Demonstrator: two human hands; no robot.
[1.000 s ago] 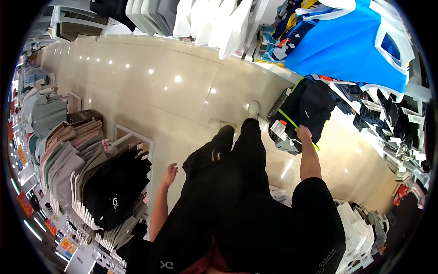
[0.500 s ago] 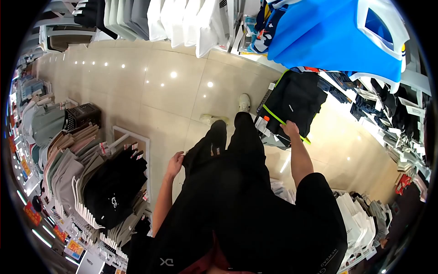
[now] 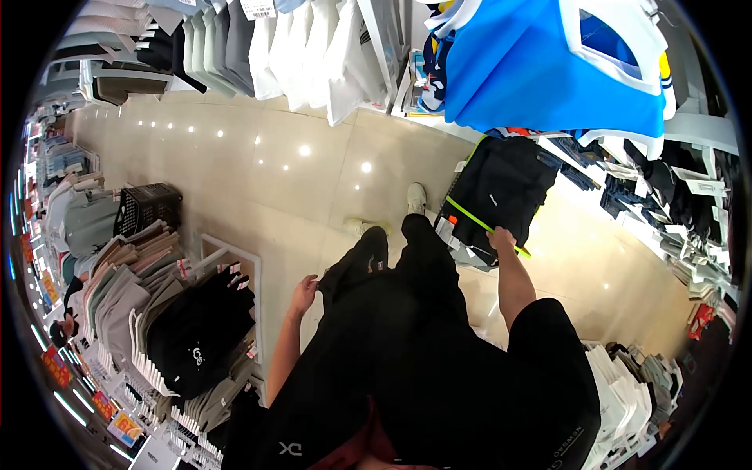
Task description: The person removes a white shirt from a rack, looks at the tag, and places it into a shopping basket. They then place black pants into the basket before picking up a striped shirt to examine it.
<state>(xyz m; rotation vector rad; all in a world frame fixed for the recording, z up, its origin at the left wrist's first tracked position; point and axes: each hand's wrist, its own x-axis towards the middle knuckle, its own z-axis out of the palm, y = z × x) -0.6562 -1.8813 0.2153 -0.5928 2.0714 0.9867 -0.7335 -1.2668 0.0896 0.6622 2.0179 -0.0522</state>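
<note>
At the right, my right hand (image 3: 502,240) is closed around the lime-green bar (image 3: 470,215) of a dark shopping basket, near the bar's lower end. Black folded clothing (image 3: 501,188) with a small white mark fills the top of the basket. A white tag and an orange spot show beside the bar, and grey fabric lies under it. My left hand (image 3: 305,295) hangs beside my black trousers (image 3: 376,298), fingers loosely bent, with nothing visible in it. Its underside is hidden.
Hanging white shirts (image 3: 321,63) and a blue sleeveless top (image 3: 533,70) line the far side. A rack of black and grey garments (image 3: 196,337) stands left, near a dark crate (image 3: 146,207). Folded clothes (image 3: 627,384) are lower right. Tiled floor (image 3: 290,188) runs between.
The view has tilted slightly, so the far racks sit lower in the picture. My right hand keeps its hold on the bar, and my left hand stays beside my leg.
</note>
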